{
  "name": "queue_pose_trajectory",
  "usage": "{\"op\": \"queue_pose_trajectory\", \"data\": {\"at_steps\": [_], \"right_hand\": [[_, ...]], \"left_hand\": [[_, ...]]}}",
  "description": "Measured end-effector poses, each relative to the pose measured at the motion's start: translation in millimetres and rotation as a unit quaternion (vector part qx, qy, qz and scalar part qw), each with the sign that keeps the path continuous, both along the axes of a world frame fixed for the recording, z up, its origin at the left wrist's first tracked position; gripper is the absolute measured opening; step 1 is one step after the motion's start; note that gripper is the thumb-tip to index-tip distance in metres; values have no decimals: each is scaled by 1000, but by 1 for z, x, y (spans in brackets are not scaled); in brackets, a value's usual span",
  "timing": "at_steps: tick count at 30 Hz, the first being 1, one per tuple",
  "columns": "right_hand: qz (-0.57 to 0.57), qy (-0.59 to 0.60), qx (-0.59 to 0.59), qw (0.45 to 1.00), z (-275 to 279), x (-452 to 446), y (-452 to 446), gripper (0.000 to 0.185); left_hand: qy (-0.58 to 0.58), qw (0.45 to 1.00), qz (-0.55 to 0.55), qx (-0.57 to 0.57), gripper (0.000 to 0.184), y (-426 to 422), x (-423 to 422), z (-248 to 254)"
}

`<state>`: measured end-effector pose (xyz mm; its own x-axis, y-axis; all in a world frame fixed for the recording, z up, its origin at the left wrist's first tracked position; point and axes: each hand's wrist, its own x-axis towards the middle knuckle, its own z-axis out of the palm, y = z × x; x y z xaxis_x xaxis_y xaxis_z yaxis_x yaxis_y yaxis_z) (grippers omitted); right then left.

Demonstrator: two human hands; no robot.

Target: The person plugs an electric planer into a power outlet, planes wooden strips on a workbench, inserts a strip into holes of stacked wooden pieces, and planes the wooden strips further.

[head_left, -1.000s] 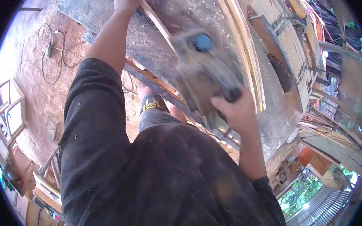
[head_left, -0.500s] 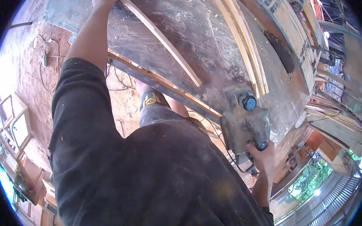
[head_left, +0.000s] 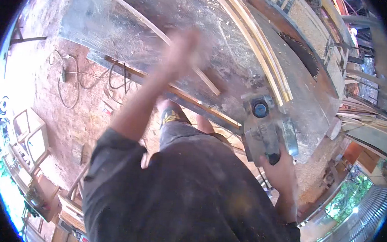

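My right hand [head_left: 281, 170] is wrapped around the rear handle of a dusty electric planer [head_left: 261, 129] with a blue front knob. The planer is at the near right edge of the worktable. My left hand [head_left: 184, 49] is smeared by motion above the middle of a thin wooden strip [head_left: 142, 18]; its fingers cannot be made out, nor whether it touches the strip. That strip lies slantwise over the table, its near end close to the planer. Several longer wooden strips [head_left: 260, 49] lie side by side beyond it, ending just past the planer.
A toothed circular saw blade [head_left: 301, 54] protrudes from the dusty table [head_left: 165, 6] on the right. Cables [head_left: 71, 84] trail over the dirt floor at left. Wooden frames [head_left: 31, 129] stand at far left, and stacked boards [head_left: 362, 118] lie at right.
My left hand has left the far end of the thin strip and moved right and nearer. My right hand stays on the planer, which has turned slightly. The camera view has shifted a little.
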<state>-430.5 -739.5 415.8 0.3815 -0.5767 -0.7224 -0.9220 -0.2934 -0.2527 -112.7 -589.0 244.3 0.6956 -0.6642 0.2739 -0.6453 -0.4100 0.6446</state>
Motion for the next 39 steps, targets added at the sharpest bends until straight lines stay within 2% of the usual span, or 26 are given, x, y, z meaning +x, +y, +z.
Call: {"op": "queue_pose_trajectory", "data": {"at_steps": [1, 2, 3, 4, 6, 10, 12, 16, 18, 19, 20, 21, 22, 24, 25, 26, 27, 29, 30, 32, 33, 35, 36, 38, 39], "right_hand": [[41, 25, 3, 999, 6, 9, 3, 54], [83, 51, 6, 995, 11, 18, 6, 56], [100, 87, 6, 991, 14, 26, 10, 56], [96, 79, 6, 992, 17, 31, 13, 56], [156, 103, 4, 982, 24, 40, 15, 55], [211, 109, 6, 971, 34, 52, 17, 51], [223, 121, 35, 967, 40, 60, 21, 49], [245, 126, 40, 960, 42, 66, 25, 45], [266, 95, 27, 959, 43, 66, 26, 44], [268, 94, 25, 959, 44, 69, 26, 44], [267, 100, 23, 958, 44, 71, 27, 43], [267, 107, 22, 958, 44, 74, 28, 43], [271, 107, 22, 956, 45, 77, 29, 43], [279, 109, 43, 953, 46, 78, 34, 42], [282, 111, 44, 952, 45, 78, 36, 42], [282, 119, 45, 951, 43, 77, 39, 42], [282, 126, 45, 950, 41, 77, 40, 42], [284, 129, 43, 949, 38, 76, 44, 42], [284, 132, 41, 949, 37, 76, 47, 43], [280, 135, 35, 950, 37, 76, 49, 44], [275, 136, 28, 951, 38, 77, 50, 45], [263, 144, 25, 954, 40, 81, 49, 47], [248, 153, 23, 956, 41, 82, 47, 49], [209, 129, -2, 969, 36, 74, 37, 51], [168, 108, -24, 980, 33, 68, 31, 53]], "left_hand": [[75, 977, -134, 148, 31, -23, -47, 26], [19, 975, -219, -1, 40, -28, -82, 22], [93, 964, -233, -87, 45, -35, -107, 28], [86, 964, -237, -84, 45, -39, -118, 30], [76, 959, -273, 19, 38, -44, -128, 33], [-1, 957, -286, -50, 42, -53, -117, 30], [20, 947, -318, 47, 43, -57, -116, 31], [58, 952, -290, 74, 47, -53, -125, 27], [298, 937, -142, 115, 50, -54, -138, 14], [342, 934, -90, 43, 56, -55, -147, -3], [342, 935, -88, 42, 56, -54, -148, 4], [583, 811, -14, 40, 55, -54, -146, 16], [779, 623, 61, 34, 54, -52, -144, 27], [769, 634, 65, 40, 54, -45, -147, 22], [572, 820, 1, 15, 53, -40, -154, 1], [330, 942, -62, -10, 53, -37, -151, 3], [329, 942, -60, -13, 53, -36, -148, 5], [196, 965, -172, 15, 52, -29, -142, 15], [197, 966, -170, 15, 52, -28, -142, 15], [339, 928, -135, 77, 55, -34, -145, 15], [337, 929, -132, 74, 55, -38, -149, 11], [581, 814, 0, -12, 59, -42, -151, 10], [578, 816, 2, -17, 59, -40, -136, 13], [500, 853, -113, 98, 64, -33, -81, 21], [400, 901, -43, 162, 67, -29, -41, 22]]}}
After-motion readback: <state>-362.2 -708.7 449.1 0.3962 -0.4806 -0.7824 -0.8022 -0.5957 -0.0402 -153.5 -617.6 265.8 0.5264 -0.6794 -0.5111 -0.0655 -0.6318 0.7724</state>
